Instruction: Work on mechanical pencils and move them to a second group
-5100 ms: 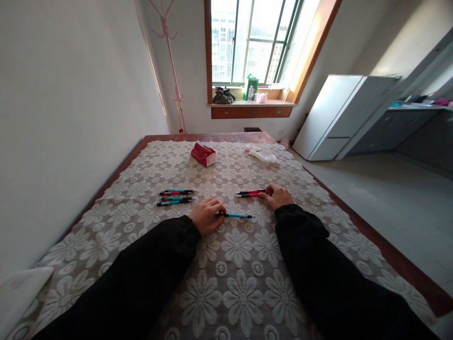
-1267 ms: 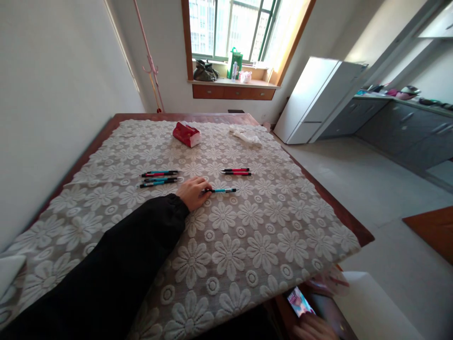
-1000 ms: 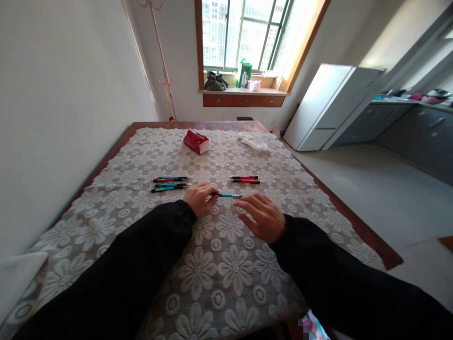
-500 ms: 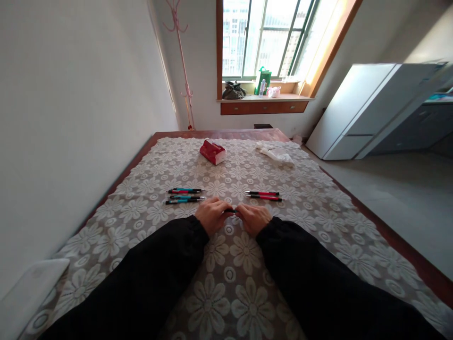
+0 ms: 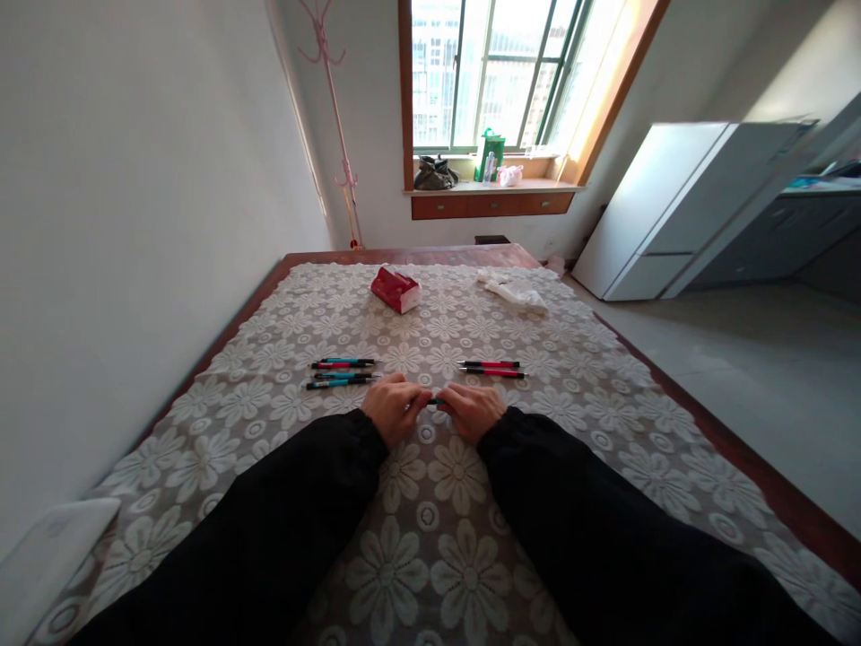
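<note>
Daylight pours in from the window (image 5: pixel 501 76) at twelve o'clock, blown out to near white so the buildings outside wash pale. A warm sunlit band glares on the window reveal (image 5: pixel 609 85) toward one o'clock. The lace tablecloth (image 5: pixel 444 341) is evenly lit, with soft, faint shadows. The black sleeves (image 5: pixel 269 538) at six o'clock lose all detail. Straight walls bow and lean at the edges, and the focus stays sharp centrally.

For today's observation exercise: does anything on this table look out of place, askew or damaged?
Little stands out. A crumpled white cloth lies loosely at the table's far right, and the red packet sits askew. The pens lie in tidy groups; both hands grip one pen. No damage shows.
</note>
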Tool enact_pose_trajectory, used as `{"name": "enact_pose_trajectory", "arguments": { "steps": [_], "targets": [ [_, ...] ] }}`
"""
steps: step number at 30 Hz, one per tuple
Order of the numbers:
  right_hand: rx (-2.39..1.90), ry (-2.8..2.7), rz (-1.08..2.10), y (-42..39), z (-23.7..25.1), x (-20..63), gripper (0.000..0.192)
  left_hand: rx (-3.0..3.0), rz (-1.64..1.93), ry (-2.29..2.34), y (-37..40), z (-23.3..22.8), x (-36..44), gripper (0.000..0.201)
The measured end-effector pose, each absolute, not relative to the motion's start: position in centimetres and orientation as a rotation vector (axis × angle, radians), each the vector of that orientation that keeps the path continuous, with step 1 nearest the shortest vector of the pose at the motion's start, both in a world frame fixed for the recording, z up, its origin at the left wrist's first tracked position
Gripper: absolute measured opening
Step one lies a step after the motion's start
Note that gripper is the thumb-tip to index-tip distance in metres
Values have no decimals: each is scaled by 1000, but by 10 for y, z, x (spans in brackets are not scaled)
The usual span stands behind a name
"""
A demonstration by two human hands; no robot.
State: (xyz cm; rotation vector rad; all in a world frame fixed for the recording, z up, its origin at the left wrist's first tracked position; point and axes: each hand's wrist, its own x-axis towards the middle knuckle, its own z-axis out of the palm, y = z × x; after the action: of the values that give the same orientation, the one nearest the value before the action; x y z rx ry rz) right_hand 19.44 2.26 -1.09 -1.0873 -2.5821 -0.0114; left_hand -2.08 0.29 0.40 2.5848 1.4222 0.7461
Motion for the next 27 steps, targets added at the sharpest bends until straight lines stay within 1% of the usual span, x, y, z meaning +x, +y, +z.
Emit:
{"name": "enact_pose_trajectory", "arguments": {
  "steps": [3,5,6,8,12,14,17,18,19,21,24,25,27],
  "targets": [
    [-1113,-2545,-16,21,-10,194,22,2564,809,1377,3,5,-20,21],
    [-1110,-2536,-34,21,-9,193,23,2572,784,1362,3,5,-20,19],
    [-1101,-2537,-47,20,-8,193,24,2577,748,1372,4,4,-20,19],
    [-1091,-2526,-78,20,-7,193,26,2568,721,1399,5,3,-20,28],
    [-1075,-2484,-109,19,-6,192,27,2541,804,1365,6,0,-21,22],
    [-1041,-2478,-111,18,-5,191,29,2564,750,1383,5,0,-21,23],
    [-1005,-2461,-120,18,-6,192,34,2594,647,1420,3,2,-21,38],
    [-999,-2453,-129,18,-7,192,35,2591,650,1416,3,3,-21,39],
    [-997,-2447,-141,19,-8,192,36,2576,678,1407,3,3,-21,34],
    [-984,-2448,-159,22,-12,193,35,2523,760,1383,3,2,-21,20],
    [-921,-2475,-153,26,-15,194,31,2518,745,1381,4,0,-21,15],
    [-890,-2485,-149,27,-16,194,30,2548,695,1406,4,-1,-21,17],
    [-851,-2499,-142,27,-15,194,26,2599,605,1468,4,-1,-20,29]
  ]
}}
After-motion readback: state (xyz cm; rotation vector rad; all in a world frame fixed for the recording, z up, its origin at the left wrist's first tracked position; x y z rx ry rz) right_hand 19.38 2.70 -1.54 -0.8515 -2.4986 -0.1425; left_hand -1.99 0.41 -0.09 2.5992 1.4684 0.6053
